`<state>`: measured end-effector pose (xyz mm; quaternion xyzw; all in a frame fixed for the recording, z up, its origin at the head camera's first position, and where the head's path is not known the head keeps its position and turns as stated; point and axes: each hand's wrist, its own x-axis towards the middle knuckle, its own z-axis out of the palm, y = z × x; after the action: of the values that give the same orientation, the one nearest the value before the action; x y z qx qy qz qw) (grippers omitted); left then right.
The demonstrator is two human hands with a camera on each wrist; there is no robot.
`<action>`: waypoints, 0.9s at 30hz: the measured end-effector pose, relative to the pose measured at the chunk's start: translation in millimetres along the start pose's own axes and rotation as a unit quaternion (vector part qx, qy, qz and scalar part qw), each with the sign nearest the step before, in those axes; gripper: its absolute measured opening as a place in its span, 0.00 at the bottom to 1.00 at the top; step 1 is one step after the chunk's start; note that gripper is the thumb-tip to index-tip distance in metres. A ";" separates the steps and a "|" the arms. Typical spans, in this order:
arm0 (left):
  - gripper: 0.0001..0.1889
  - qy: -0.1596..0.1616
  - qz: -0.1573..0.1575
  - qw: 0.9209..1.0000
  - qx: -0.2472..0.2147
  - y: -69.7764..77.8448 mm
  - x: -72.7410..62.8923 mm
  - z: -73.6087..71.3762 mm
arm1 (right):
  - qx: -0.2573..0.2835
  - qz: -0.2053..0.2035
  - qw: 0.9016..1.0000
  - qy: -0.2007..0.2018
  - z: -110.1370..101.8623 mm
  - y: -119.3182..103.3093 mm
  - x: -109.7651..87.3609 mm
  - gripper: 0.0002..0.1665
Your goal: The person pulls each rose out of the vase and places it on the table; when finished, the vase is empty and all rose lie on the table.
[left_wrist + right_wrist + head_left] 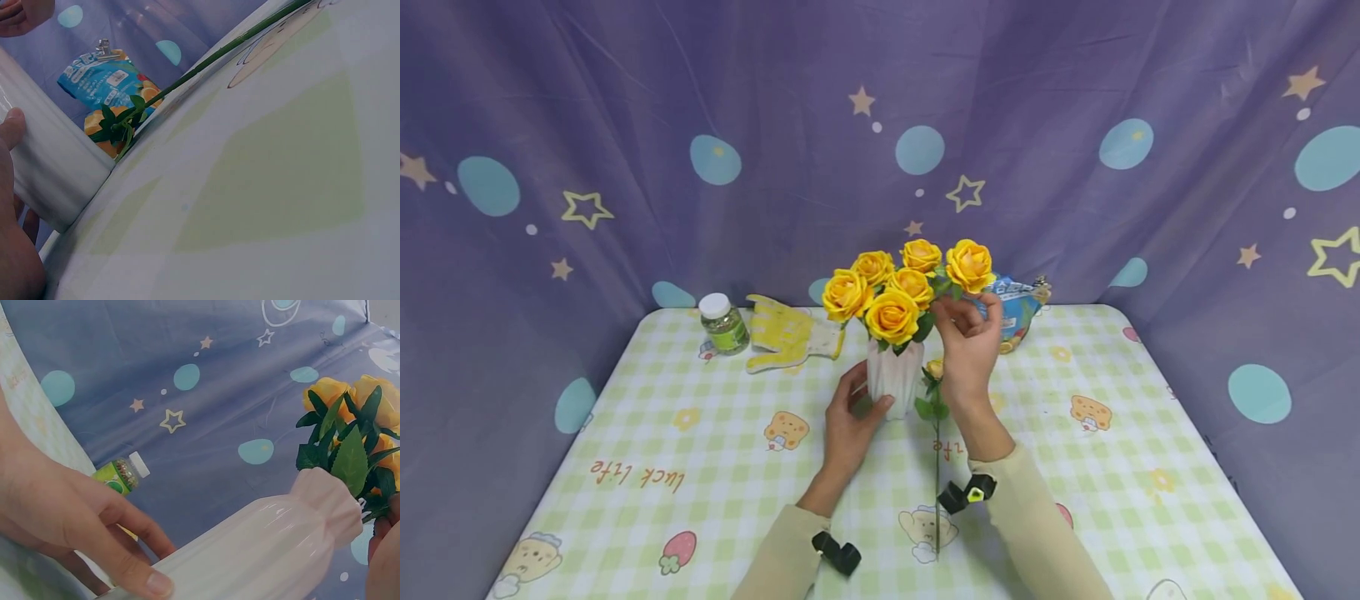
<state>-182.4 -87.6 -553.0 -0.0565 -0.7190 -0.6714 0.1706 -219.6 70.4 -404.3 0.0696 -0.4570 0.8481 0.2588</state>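
Above the right grip, pinched beneath it, a rose; left grip round vase

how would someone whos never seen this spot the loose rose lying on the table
On the checked tablecloth stands a white vase of yellow roses. To its right in the head view, a single rose rests on the cloth, its long stem running toward the camera. It is the only rose lying down.

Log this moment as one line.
left hand: grips white vase | right hand: pinches yellow rose below its bloom | loose rose: lying on tablecloth
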 end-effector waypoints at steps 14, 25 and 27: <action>0.35 -0.005 -0.006 1.000 -0.001 -1.2 0.0 -0.7 | 0.068 -0.078 0.995 -0.009 5.8 -10.4 10.7 0.23; 0.34 -0.005 -0.003 1.000 0.000 -3.8 -0.2 -1.3 | 0.082 -0.132 0.988 0.008 10.3 -25.3 24.2 0.22; 0.34 -0.005 -0.006 1.000 0.003 -3.4 -0.2 -1.4 | 0.085 -0.137 0.987 0.014 11.0 -27.5 26.1 0.22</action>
<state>-183.1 -89.2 -556.2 -0.0548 -0.7220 -0.6702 0.1630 -229.5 83.6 -368.4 0.1418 -0.3660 0.8410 0.3724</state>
